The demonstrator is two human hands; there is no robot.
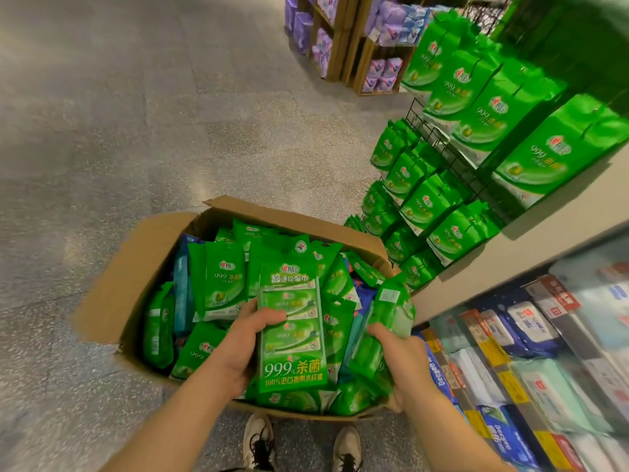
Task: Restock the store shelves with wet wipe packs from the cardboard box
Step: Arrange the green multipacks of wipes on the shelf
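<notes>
While the fingers (272, 315) of the left hand (238, 349) curl over the near edge of a tall green multipack (292, 330) of wet wipes, with the thumb hidden behind it, the pack stands upright above the open cardboard box (112, 294). Fingers of the right hand (401, 356) wrap round the lower end of a second green pack (391, 311), which tilts away to the right of the first; both hands are thus clenched on goods, neither released. Directly beneath and beyond the fingers, the box remains nearly full of green packs, with some blue ones along its left side. Beyond and to the right of the fingers, the wire rack (439, 144) carries rows of matching green packs (476, 117), and the shelf (510, 264) below the right hand holds white and blue packs (531, 328). Judged from the full box, restocking is at an early or middle stage: two packs are lifted, none of these is yet placed, and most stock is left to move. Both forearms reach forward and down from the lower edge of the view, palms turned inward, above the person's shoes (258, 441) on the speckled floor (136, 131).
</notes>
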